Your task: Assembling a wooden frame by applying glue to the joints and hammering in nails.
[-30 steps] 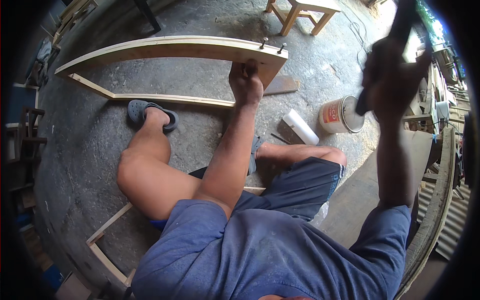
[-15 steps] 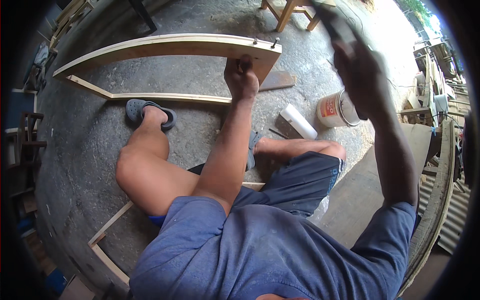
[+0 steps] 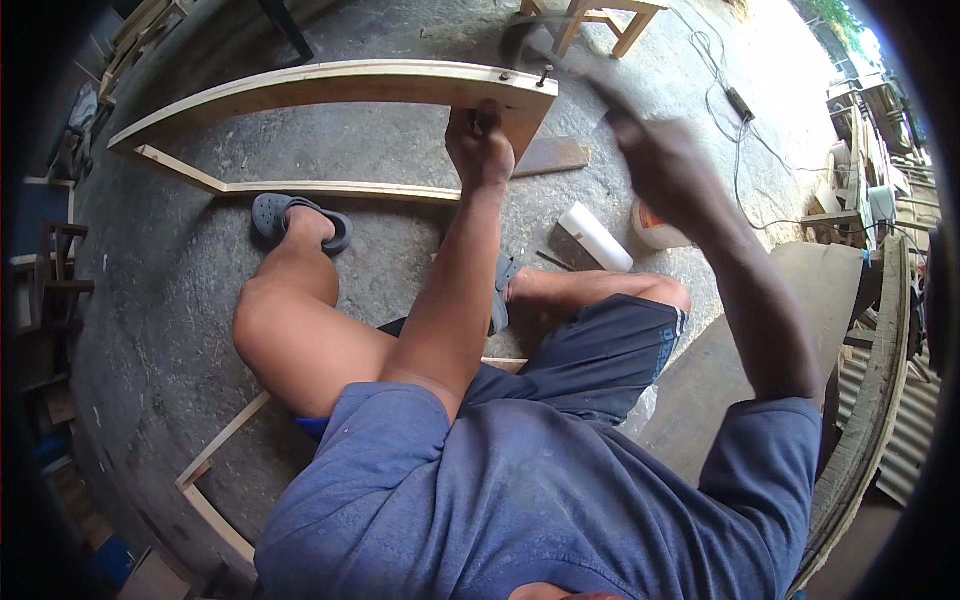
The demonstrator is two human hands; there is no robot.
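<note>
A long wooden frame (image 3: pixel 300 82) stands on edge on the floor in front of me. My left hand (image 3: pixel 482 150) is closed on its inner face near the right end, with the fingertips partly hidden. Two nails stick up from the top edge there: a shorter nail (image 3: pixel 505 76) and a taller nail (image 3: pixel 545 74) nearer the corner. In my raised right hand (image 3: pixel 660 165) is a hammer (image 3: pixel 606 93), gripped by the handle. Motion smears the hammer; its dark head is a blur above and beyond the nails.
A flat board (image 3: pixel 550 157), a white cylinder (image 3: pixel 596 238) and a bucket (image 3: pixel 655 230), partly behind my right arm, are on the concrete floor. A wooden stool (image 3: pixel 630 30) stands at the far side; a cable (image 3: pixel 738 110) trails at right. Another slim wooden frame (image 3: pixel 215 520) lies left.
My right hand has swung the hammer left and toward the nails, uncovering the cable and hiding part of the bucket. My left hand and the frame have shifted only slightly.
</note>
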